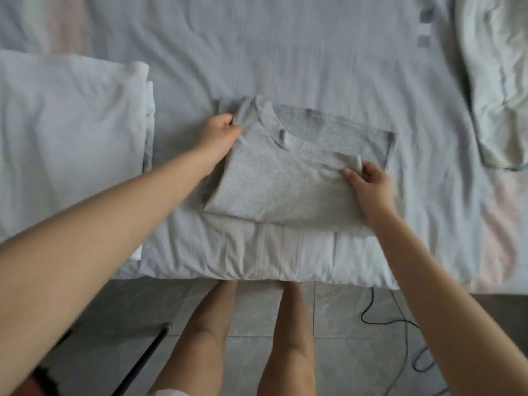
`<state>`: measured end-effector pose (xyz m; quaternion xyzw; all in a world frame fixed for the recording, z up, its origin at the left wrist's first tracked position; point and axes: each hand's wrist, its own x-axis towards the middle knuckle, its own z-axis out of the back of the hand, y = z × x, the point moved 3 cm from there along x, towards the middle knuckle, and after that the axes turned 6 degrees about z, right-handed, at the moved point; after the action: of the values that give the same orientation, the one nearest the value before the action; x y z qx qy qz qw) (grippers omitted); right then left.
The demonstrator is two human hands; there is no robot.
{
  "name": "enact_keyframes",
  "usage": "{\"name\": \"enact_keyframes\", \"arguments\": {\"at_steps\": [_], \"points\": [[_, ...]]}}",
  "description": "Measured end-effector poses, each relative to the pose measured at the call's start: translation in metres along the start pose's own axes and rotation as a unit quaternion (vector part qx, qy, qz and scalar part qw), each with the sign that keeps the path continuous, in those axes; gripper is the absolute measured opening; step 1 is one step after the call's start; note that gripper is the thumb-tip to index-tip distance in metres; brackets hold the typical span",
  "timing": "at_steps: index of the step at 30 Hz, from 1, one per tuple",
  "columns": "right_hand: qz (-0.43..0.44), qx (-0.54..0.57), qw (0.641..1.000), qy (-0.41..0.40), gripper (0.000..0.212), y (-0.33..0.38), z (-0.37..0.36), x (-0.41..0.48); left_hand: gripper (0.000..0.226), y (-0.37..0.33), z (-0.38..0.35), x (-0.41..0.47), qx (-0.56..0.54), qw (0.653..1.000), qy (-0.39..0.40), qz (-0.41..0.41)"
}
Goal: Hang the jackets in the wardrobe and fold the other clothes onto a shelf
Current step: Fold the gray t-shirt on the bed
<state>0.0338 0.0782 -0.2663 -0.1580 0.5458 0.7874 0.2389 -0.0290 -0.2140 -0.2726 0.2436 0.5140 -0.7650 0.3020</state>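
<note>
A grey T-shirt (285, 178) lies partly folded on the bed (285, 52), its round neckline facing away from me. My left hand (218, 135) pinches the shirt's left shoulder corner between thumb and fingers. My right hand (367, 182) pinches the right shoulder corner, with a small white tag showing above the fingers. The top layer is turned over a lower grey layer that sticks out at the far right.
A folded white cloth (68, 132) lies on the bed at the left. A crumpled pale garment (497, 81) sits at the far right. Below the bed edge are my legs, a tiled floor (343, 352), a black cable (380, 318) and a dark bar (143, 364).
</note>
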Motion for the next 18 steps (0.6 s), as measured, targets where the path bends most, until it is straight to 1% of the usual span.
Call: {"name": "enact_keyframes", "arguments": {"at_steps": [2, 3, 6, 9, 12, 14, 16, 18], "points": [[0.004, -0.045, 0.998, -0.038, 0.007, -0.003, -0.006, 0.003, 0.032, -0.001, -0.005, 0.003, 0.001, 0.998, -0.06, 0.018], [0.007, -0.052, 0.998, -0.044, 0.012, -0.003, -0.007, 0.004, 0.036, -0.003, -0.007, 0.005, -0.007, 0.997, -0.069, 0.019], [0.022, -0.066, 0.996, -0.054, 0.023, -0.004, -0.008, 0.001, 0.033, 0.003, -0.009, 0.004, -0.019, 0.998, -0.062, -0.004], [0.026, -0.091, 0.994, -0.051, 0.024, -0.007, -0.006, -0.003, 0.032, 0.025, -0.005, -0.003, -0.033, 0.998, -0.06, -0.017], [0.016, -0.112, 0.992, -0.053, 0.022, -0.005, -0.001, -0.011, 0.035, 0.036, 0.002, -0.015, -0.055, 0.993, -0.096, -0.039], [0.01, -0.146, 0.986, -0.081, 0.024, -0.004, 0.006, -0.024, 0.039, 0.042, 0.002, -0.028, -0.067, 0.99, -0.117, -0.038], [0.007, -0.199, 0.974, -0.112, 0.029, -0.009, 0.016, -0.043, 0.043, 0.055, -0.001, -0.046, 0.003, 0.994, -0.106, -0.025], [0.017, -0.225, 0.967, -0.117, 0.029, -0.019, 0.021, -0.061, 0.046, 0.075, -0.002, -0.062, 0.097, 0.99, -0.092, -0.034]]}}
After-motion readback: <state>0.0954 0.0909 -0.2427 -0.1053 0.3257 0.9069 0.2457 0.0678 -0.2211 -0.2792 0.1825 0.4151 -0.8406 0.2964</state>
